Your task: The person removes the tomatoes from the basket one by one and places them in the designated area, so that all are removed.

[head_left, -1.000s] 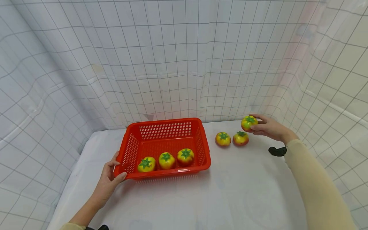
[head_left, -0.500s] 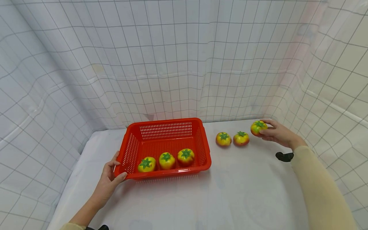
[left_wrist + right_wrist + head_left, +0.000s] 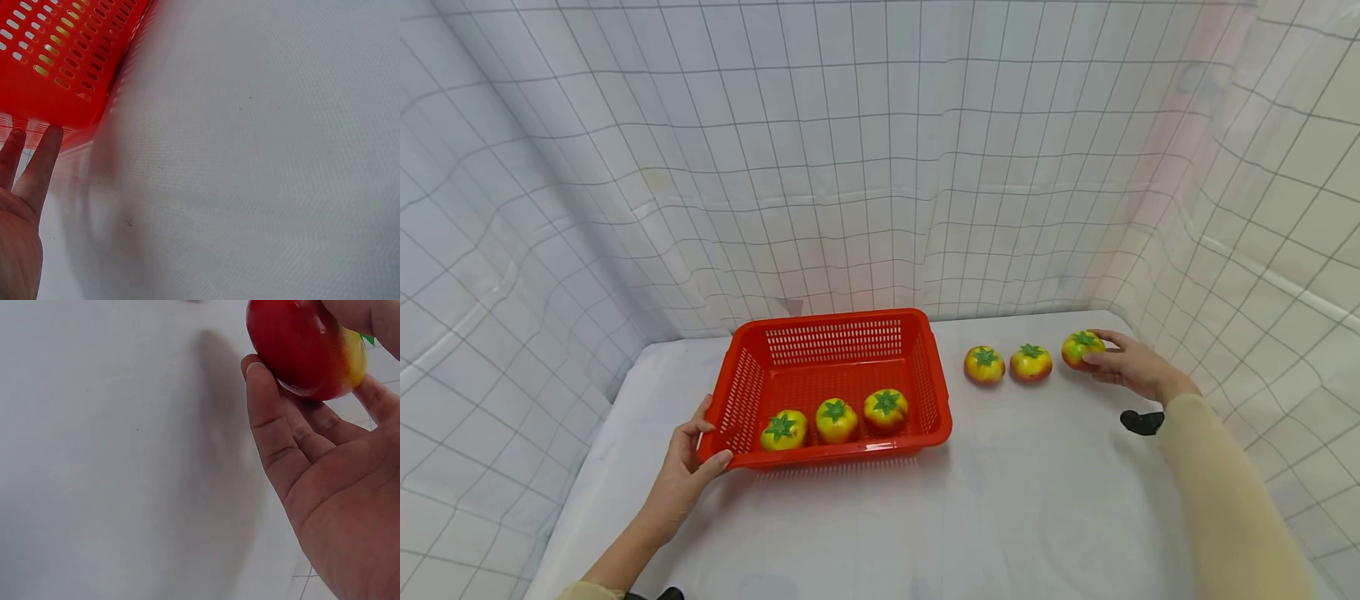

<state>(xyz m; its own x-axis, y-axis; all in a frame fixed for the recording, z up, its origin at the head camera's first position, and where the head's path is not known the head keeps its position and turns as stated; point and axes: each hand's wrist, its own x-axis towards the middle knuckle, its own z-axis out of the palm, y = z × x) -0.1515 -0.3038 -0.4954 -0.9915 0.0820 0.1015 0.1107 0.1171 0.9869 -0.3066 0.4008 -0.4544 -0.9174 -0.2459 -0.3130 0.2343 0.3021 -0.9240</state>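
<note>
A red plastic basket [image 3: 838, 454] stands left of centre, with three yellow-and-red tomatoes such as the middle tomato [image 3: 837, 421] along its near side. My left hand [image 3: 681, 475] holds the basket's near left corner, thumb on the front rim and fingers at the left side. In the left wrist view, two fingers [image 3: 40, 165] touch the basket's wall. At the far right, my right hand [image 3: 1131, 364] holds another tomato [image 3: 1081, 350] between thumb and fingers. Its red underside shows in the right wrist view; whether it touches the table cannot be told.
Right of the basket, two more tomatoes, a left one [image 3: 984, 365] and a right one [image 3: 1031, 363], sit in a row with the held one. White table cloth [image 3: 880, 533] lies in front. Gridded white curtains [image 3: 850, 167] enclose the back and sides.
My right hand has carried its tomato rightward and then down, from above the right loose tomato to beside it. The left hand and the basket have stayed put.
</note>
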